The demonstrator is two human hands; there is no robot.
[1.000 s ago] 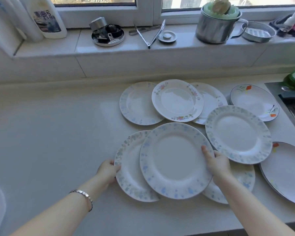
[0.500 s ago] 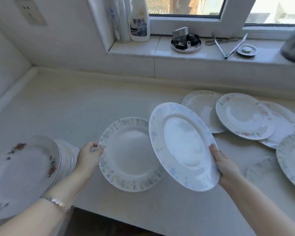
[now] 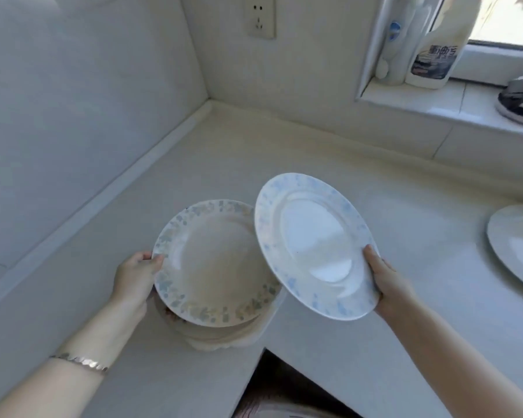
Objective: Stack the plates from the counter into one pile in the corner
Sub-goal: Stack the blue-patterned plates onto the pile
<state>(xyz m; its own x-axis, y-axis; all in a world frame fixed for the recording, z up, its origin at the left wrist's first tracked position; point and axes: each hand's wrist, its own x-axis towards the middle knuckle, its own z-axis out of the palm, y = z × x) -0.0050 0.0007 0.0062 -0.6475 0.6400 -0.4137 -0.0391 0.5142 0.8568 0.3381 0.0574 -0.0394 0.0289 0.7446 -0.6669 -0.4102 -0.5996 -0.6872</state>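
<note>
Two plates are in our hands over the counter (image 3: pixel 284 152). Our left hand (image 3: pixel 135 276) grips the left rim of a leaf-rimmed plate (image 3: pixel 212 263), thumb on top, directly above the pile of plates (image 3: pixel 224 336) by the counter's front edge; we cannot tell whether they touch. Our right hand (image 3: pixel 387 282) grips the right rim of a blue-flecked plate (image 3: pixel 311 245), tilted, its left edge overlapping the leaf-rimmed one. Another plate (image 3: pixel 520 245) lies towards the counter's right end.
</note>
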